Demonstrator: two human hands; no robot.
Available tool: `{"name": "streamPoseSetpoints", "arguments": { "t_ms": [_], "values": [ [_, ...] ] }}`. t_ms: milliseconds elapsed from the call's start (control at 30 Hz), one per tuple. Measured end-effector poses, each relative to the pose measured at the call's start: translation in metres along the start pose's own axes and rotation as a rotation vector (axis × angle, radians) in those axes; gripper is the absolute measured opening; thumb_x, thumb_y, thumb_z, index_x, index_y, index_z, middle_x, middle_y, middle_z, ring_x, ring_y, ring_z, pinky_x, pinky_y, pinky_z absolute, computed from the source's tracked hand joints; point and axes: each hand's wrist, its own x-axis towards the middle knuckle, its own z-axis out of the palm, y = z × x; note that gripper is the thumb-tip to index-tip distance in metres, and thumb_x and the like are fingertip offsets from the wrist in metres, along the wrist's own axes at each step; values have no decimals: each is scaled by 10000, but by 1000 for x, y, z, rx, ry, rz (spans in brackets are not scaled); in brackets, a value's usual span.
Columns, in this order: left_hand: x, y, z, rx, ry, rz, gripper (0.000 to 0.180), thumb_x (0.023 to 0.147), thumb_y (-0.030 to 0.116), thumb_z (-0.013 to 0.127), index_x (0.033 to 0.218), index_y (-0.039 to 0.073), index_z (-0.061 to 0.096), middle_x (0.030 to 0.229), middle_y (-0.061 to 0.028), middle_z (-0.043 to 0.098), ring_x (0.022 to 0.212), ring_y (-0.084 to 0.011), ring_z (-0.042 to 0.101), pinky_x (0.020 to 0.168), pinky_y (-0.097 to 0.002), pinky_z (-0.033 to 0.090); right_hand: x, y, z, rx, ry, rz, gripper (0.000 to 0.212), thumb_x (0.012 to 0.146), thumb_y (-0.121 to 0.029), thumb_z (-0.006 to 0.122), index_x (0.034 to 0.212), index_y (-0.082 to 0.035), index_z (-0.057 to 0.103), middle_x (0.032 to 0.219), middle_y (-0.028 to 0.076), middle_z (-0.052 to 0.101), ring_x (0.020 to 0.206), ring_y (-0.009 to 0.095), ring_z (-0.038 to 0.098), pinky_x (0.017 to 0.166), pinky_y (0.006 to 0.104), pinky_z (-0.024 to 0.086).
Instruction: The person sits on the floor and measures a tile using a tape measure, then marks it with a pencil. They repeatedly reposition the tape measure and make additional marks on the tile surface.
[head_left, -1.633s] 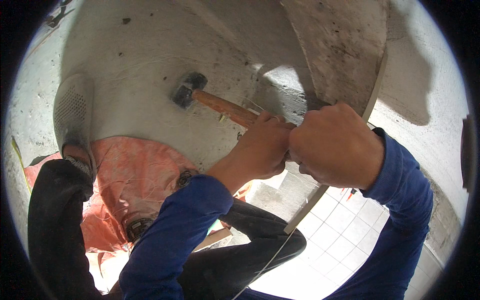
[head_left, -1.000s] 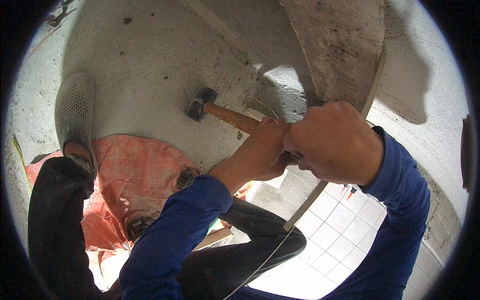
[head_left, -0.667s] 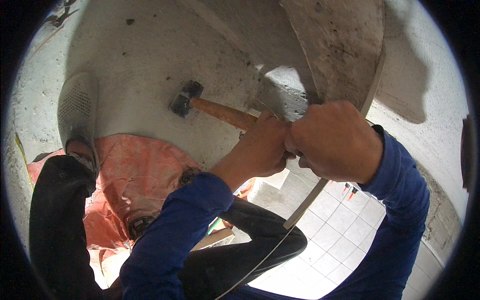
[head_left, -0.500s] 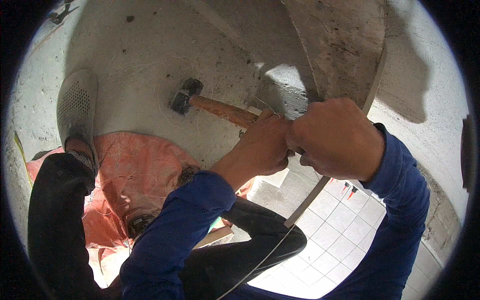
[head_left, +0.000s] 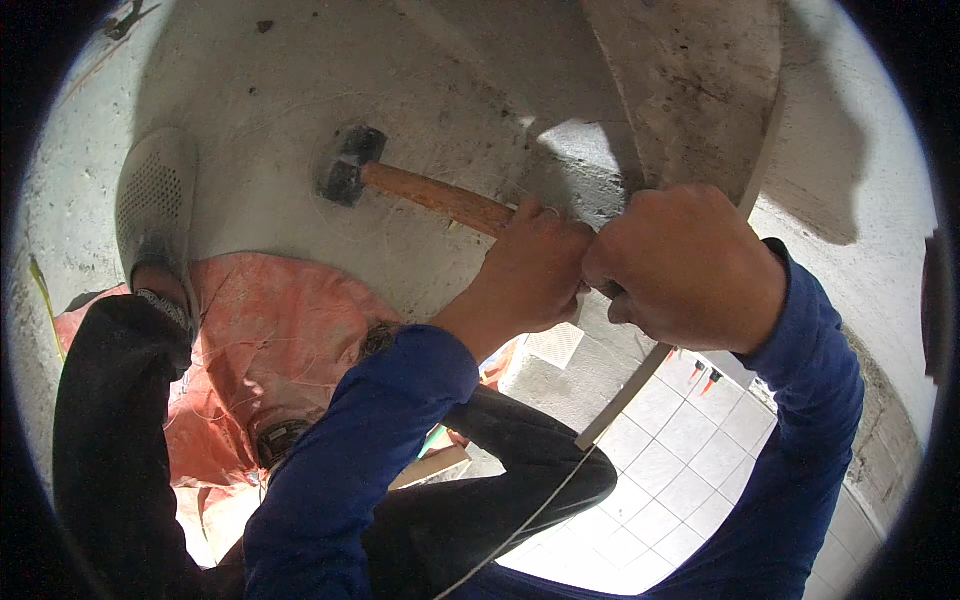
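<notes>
A sledgehammer [head_left: 435, 195] with a dark, dusty metal head and a brown wooden handle points to the left, over the grey concrete surface. My left hand [head_left: 535, 270] is wrapped round the handle. Pressed against it on the right, my right hand [head_left: 690, 270] makes a closed fist in line with the handle. The handle's end is hidden inside my hands. From where I look, a gap between the hammer head and the concrete cannot be made out.
Below my hands runs a narrow grey strip [head_left: 625, 395], with a thin cord [head_left: 520, 530] trailing from its end. A reddish sheet [head_left: 270, 330] lies at lower left, near my shoe [head_left: 157, 200]. White floor tiles [head_left: 685, 460] show lower right. A rough concrete edge [head_left: 690, 90] rises beyond my right hand.
The hammer head has shifted up and to the left across the concrete. Both my hands stay together and have moved only slightly; the whole view has drifted a little.
</notes>
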Motion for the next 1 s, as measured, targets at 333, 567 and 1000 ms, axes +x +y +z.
{"name": "streamPoseSetpoints", "arguments": {
  "t_ms": [333, 567, 1000],
  "values": [
    [0, -2, 13, -14, 179, 31, 214, 668, 144, 770, 870, 145, 700, 979, -43, 665, 1001, -248, 611, 946, -408, 379, 1, 2, -2, 26, -47, -5, 182, 696, -133, 761, 876, -107, 745, 742, 105, 704, 727, 270, 706, 665, 380, 549],
    [2, 0, 11, 67, 66, 33, 198, 696, 155, 745, 889, 152, 704, 969, -58, 678, 969, -266, 633, 952, -440, 387, 1, 0, -1, 61, -58, 15, 104, 684, -93, 699, 779, -80, 738, 705, 152, 681, 699, 313, 703, 610, 399, 566],
    [6, -3, 20, -81, 211, 82, 226, 789, 273, 720, 973, 144, 696, 1003, -69, 675, 1009, -273, 642, 998, -557, 370, -3, -5, -13, 162, -34, 127, 307, 790, -380, 751, 886, -89, 740, 652, 74, 684, 583, 223, 662, 575, 328, 507]
  ]
}}
